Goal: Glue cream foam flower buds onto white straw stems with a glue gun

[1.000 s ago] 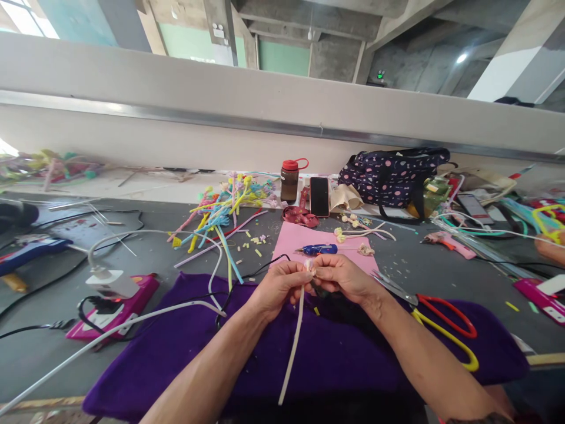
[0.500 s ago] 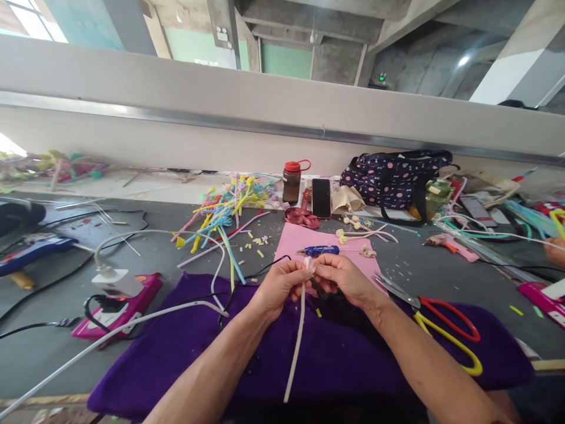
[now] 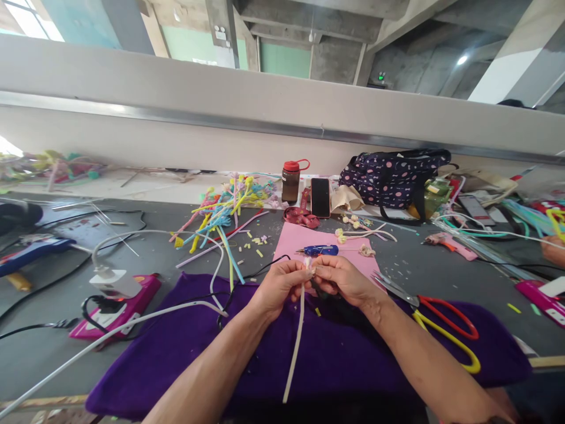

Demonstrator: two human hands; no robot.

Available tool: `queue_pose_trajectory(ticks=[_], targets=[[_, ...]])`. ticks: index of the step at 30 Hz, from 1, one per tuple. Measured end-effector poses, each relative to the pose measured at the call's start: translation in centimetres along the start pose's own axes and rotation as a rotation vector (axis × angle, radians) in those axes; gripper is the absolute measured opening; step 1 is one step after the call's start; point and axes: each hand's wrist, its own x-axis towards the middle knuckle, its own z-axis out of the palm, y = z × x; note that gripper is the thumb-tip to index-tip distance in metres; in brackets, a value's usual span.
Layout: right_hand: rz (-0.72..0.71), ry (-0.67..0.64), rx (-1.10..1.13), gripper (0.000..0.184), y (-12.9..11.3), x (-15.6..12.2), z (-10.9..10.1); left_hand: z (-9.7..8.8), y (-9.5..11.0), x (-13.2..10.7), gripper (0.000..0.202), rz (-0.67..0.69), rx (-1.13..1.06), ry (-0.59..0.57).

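Observation:
Both my hands meet over the near edge of a pink sheet [image 3: 289, 241]. My left hand [image 3: 282, 287] pinches the top of a cream pipe cleaner [image 3: 295, 353], whose stem hangs down over the purple cloth [image 3: 176, 347]. At its upper end a small pale pink-and-white tuft [image 3: 308, 262] shows between my fingertips. My right hand [image 3: 339, 278] is closed on that same tuft from the other side; its exact shape is mostly hidden by the fingers. Just beyond my hands lies a blue electric screwdriver-like tool [image 3: 318, 251]. Scissors [image 3: 424, 309] with red and yellow handles rest by my right forearm.
Colourful pipe-cleaner stems [image 3: 220, 215] are heaped at back left. A bottle [image 3: 290, 182], a phone [image 3: 320, 197] and a patterned bag [image 3: 392, 179] line the back. A pink power strip [image 3: 145, 294] with cables is at left, a pink glue gun [image 3: 454, 244] at right. Another person's hand [image 3: 554, 250] shows far right.
My hands keep nearly the same hold on the pipe cleaner, with only a very slight shift of the fingers. The whole view has drifted slightly.

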Motion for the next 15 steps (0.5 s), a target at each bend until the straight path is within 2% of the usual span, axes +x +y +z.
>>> queue_pose_trajectory(ticks=[2, 8, 15], targets=[[-0.011, 0.027, -0.022, 0.021, 0.0, 0.0, 0.1, 0.0, 0.0, 0.0, 0.022, -0.004, -0.003, 0.009], [-0.125, 0.282, -0.16, 0.021, -0.9, -0.1, -0.8, -0.5, 0.4, 0.0, 0.021, 0.018, -0.055, 0.051], [-0.196, 0.362, -0.32, 0.016, -2.3, -0.9, -2.7, -0.8, 0.3, 0.1, 0.022, 0.01, -0.081, 0.023]])
